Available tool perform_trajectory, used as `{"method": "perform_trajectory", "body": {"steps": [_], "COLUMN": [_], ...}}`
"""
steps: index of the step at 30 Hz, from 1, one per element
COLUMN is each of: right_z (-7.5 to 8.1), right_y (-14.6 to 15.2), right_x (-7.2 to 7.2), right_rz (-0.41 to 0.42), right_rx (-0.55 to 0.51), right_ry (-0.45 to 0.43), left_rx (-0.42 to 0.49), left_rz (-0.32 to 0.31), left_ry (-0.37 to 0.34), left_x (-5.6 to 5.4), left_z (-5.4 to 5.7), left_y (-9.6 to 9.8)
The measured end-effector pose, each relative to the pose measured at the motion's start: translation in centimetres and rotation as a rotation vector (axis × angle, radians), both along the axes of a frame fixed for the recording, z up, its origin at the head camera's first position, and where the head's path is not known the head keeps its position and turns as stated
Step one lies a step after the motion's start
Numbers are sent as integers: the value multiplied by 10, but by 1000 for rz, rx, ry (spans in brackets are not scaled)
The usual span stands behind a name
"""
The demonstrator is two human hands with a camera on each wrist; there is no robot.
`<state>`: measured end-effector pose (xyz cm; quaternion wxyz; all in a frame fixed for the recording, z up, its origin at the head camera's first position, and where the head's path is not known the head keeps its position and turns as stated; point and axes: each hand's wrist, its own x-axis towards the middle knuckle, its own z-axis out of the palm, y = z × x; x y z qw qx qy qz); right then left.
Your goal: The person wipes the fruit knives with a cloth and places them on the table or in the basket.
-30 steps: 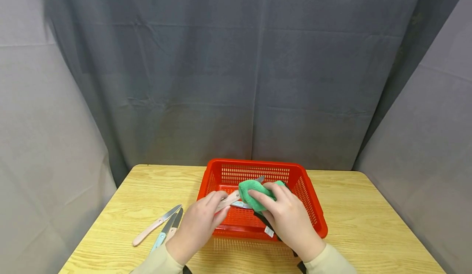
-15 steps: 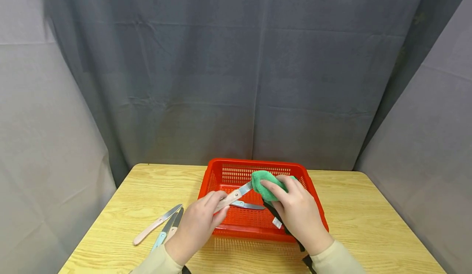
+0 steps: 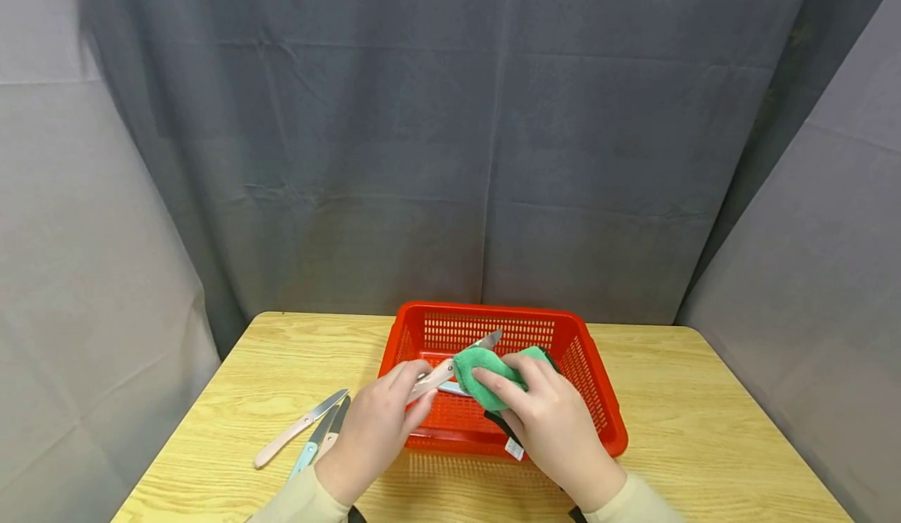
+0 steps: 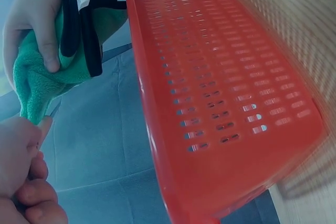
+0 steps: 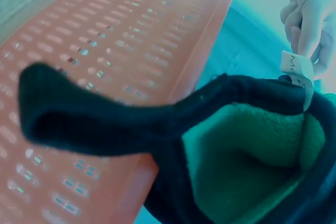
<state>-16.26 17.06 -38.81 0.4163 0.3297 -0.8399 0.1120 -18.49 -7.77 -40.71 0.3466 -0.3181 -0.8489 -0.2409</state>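
My left hand (image 3: 373, 425) grips a small knife by its pale pink handle (image 3: 432, 381), blade pointing up to the right above the red basket. In my right hand (image 3: 552, 421) is a green cloth (image 3: 486, 376) with black trim and a white label (image 3: 515, 449). The cloth is folded about the blade close to the handle, and the blade tip (image 3: 493, 339) shows beyond it. Seen from the left wrist, thumb and fingers pinch the green cloth (image 4: 37, 82) right by the left hand (image 4: 23, 166). In the right wrist view the black trim (image 5: 173, 124) hangs in front.
The red slotted basket (image 3: 493, 309) stands on the wooden table (image 3: 704, 429) under both hands. A knife with a light blue handle (image 3: 452, 388) lies inside, partly hidden by the cloth. Left of the basket lie a pink-handled knife (image 3: 285, 440), a light blue one (image 3: 306, 456) and another pink one (image 3: 329, 440).
The right hand slid the cloth up and right toward the blade tip, baring the blade near the handle, then came back down to the handle end. The left hand stayed nearly still.
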Motion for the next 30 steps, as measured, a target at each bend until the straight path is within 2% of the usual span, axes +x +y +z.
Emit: {"method": "perform_trajectory", "body": {"steps": [7,17,24,30], "right_z": [-2,-2,0,2], "right_y": [-3,11,20,21], "right_x": [0,-7,-11,-10], "right_rz": [1,-79,-115,-122], "right_rx": [4,-26,-56,-67], "right_ry": [-19,-36,-80,-53], "left_rx": [-6,2,14,17], "left_rz": [-14,-26,-41,-10], "left_ry": [39,57,75,69], "left_x": [0,2,1,0], "left_z": [-1,-3,-4,-5], "left_y": [1,-1,-2,-3]}}
